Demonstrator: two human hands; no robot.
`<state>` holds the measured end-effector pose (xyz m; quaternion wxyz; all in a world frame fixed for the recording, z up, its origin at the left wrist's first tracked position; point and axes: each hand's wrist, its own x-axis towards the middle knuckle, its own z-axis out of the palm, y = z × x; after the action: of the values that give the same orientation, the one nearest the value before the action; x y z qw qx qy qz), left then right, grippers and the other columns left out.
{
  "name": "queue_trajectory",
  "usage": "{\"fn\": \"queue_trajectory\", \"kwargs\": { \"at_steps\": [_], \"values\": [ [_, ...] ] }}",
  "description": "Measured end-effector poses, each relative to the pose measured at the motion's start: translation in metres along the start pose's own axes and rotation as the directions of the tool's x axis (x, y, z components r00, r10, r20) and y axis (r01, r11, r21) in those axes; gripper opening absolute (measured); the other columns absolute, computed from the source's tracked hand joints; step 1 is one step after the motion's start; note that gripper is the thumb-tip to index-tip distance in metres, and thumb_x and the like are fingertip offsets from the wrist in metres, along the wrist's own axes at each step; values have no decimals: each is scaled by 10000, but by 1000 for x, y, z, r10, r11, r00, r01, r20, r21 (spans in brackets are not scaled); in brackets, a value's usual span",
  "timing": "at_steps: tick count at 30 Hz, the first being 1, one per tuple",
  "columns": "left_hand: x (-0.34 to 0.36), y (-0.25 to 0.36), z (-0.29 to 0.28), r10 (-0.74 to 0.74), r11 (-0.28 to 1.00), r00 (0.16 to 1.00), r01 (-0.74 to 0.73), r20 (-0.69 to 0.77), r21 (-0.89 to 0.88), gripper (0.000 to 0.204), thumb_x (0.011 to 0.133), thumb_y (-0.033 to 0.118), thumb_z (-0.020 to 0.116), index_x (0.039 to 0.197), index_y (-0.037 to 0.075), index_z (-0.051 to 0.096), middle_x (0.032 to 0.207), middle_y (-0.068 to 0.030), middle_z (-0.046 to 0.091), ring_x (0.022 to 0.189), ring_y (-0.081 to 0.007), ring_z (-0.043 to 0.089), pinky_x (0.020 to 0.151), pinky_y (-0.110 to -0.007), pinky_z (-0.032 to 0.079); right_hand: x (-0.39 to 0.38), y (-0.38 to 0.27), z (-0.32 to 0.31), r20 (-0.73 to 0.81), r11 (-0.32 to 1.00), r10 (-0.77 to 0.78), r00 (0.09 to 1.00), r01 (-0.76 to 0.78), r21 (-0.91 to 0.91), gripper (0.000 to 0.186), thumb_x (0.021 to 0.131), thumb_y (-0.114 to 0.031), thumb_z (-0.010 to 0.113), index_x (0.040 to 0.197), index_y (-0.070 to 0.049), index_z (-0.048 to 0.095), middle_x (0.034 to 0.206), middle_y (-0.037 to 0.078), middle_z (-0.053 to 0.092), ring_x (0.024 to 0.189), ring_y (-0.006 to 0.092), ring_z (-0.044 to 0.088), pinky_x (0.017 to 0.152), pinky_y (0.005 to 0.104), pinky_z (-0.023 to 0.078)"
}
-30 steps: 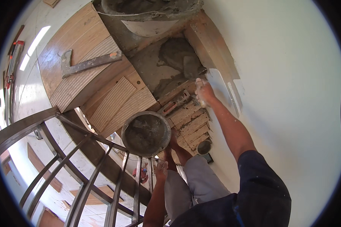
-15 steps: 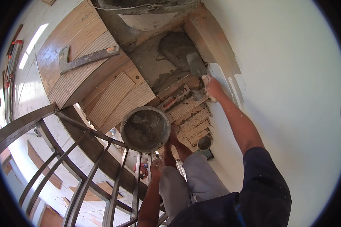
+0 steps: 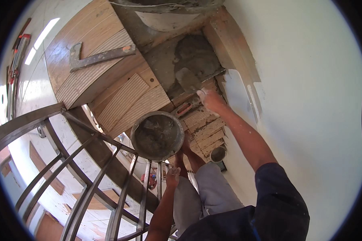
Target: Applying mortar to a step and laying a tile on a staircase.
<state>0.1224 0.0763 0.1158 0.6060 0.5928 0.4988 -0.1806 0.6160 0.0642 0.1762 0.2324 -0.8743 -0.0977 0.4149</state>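
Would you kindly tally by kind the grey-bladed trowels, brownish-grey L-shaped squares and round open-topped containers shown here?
Grey-bladed trowel, in the right hand: 1
Brownish-grey L-shaped square: 1
Round open-topped containers, one cut off by the picture's top edge: 3
Total: 5

Cannot make out the handle of the trowel inside the right hand. Cannot follow the mortar tub past the top edge.
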Motion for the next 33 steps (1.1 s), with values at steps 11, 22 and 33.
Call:
{"fn": "queue_trajectory", "kwargs": {
  "at_steps": [11,22,33],
  "values": [
    [-2,-6,-14,151,987,985,-155,-88,-34,460,1000,443,672,1075,-10,700,800,-117,705,772,-238,681,732,-383,531,13,-38,-60,-129,981,39,991,-13,194,421,1080,-407,465,1065,1,570,775,181,655,513,286,629,486,438,492],
    [-1,5,5,-30,1000,1000,30,-6,-2,422,974,403,725,1066,-9,702,940,-129,728,899,-209,689,799,-370,531,2,9,6,-210,927,-198,957,114,-357,327,1024,-376,511,1151,-80,569,938,237,707,865,450,706,738,572,540],
    [6,28,-10,195,976,980,-197,-30,-90,391,992,380,704,971,-10,680,785,-69,634,713,-148,567,672,-322,465,-17,133,-61,-460,954,-268,846,168,-247,413,1060,-405,484,1246,-50,586,994,301,691,991,527,647,863,580,508]
  ]
}}
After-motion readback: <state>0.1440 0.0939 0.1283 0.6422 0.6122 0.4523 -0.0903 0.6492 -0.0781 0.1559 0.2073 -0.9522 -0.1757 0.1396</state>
